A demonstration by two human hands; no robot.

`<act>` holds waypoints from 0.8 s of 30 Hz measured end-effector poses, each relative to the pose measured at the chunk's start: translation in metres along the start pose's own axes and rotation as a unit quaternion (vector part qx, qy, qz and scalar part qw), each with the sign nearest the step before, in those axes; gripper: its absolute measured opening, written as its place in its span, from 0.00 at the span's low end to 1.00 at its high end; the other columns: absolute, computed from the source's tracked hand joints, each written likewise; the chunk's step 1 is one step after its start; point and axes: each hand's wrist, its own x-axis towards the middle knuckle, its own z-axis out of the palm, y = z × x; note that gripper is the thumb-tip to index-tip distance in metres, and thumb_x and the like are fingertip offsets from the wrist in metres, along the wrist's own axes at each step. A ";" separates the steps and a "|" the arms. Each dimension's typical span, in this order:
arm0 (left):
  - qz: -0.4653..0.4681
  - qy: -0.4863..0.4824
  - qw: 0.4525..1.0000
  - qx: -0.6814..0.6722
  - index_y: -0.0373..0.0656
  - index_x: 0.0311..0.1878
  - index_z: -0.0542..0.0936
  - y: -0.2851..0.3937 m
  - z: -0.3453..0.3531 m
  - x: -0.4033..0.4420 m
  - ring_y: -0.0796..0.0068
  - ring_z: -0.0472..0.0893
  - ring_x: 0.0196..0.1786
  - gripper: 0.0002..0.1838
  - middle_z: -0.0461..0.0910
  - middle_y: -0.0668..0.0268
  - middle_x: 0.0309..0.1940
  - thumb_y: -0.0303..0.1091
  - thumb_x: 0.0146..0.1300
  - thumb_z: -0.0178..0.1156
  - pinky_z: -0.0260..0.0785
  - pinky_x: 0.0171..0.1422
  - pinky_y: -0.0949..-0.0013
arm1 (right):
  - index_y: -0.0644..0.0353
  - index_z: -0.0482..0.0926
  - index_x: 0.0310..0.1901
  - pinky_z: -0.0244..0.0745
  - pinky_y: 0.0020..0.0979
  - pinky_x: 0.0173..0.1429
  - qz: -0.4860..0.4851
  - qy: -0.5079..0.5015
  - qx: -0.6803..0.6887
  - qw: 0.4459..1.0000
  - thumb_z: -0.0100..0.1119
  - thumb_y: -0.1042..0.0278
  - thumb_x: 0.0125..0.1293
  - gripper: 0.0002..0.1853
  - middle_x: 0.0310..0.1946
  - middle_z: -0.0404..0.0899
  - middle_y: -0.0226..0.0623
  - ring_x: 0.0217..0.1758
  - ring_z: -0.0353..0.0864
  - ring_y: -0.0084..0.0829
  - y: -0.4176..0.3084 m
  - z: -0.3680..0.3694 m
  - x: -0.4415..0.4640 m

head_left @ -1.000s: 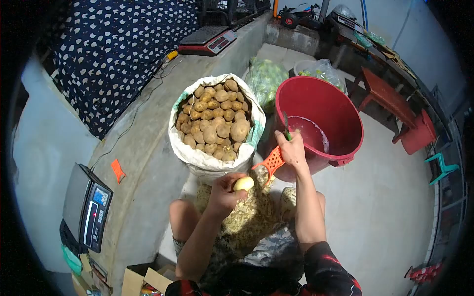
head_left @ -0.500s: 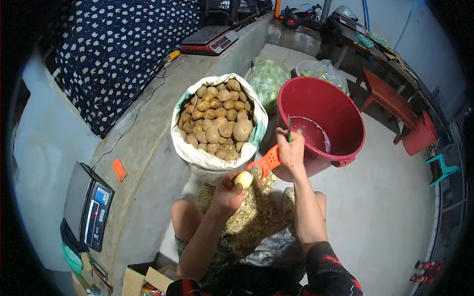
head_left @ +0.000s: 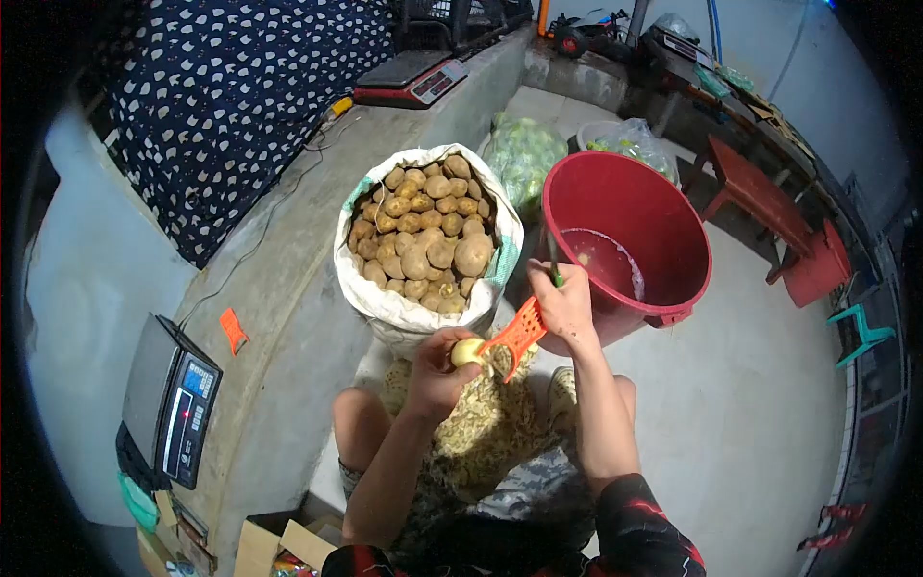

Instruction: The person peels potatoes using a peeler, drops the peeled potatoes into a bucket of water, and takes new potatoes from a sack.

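Note:
A pale peeled potato [head_left: 467, 352] is gripped in the fingers of my left hand [head_left: 440, 375]. My right hand [head_left: 565, 306] is closed around an orange peeler [head_left: 520, 334], whose head touches the potato's right side. A knife with a green handle [head_left: 556, 274] also sticks up from my right hand. Beyond my left hand stands a white sack [head_left: 385, 306] full of unpeeled potatoes [head_left: 413, 236]. Behind my right hand is a large red tub [head_left: 625, 207] with some liquid at its bottom. A heap of peelings [head_left: 481, 433] lies below my hands, between the legs.
A scale with a lit display [head_left: 187, 413] and an orange packet [head_left: 232, 331] rest on the ledge at left. Another scale [head_left: 409, 82] sits farther back. Bagged green vegetables [head_left: 524, 159] stand behind the sack. A red-brown stool [head_left: 755, 197] is at right, an open carton [head_left: 260, 548] at lower left.
The orange peeler has moved left and down onto the potato, which it did not touch a second ago. My left hand still holds the potato, now turned slightly.

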 end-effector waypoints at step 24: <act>-0.062 -0.018 0.961 -0.269 0.39 0.55 0.75 -0.024 -0.008 -0.002 0.67 0.76 0.53 0.18 0.76 0.62 0.49 0.22 0.60 0.62 0.66 0.60 0.57 | 0.67 0.71 0.19 0.53 0.26 0.24 -0.001 0.086 0.118 0.989 0.57 0.68 0.68 0.19 0.15 0.62 0.18 0.22 0.58 0.13 0.015 0.002 0.007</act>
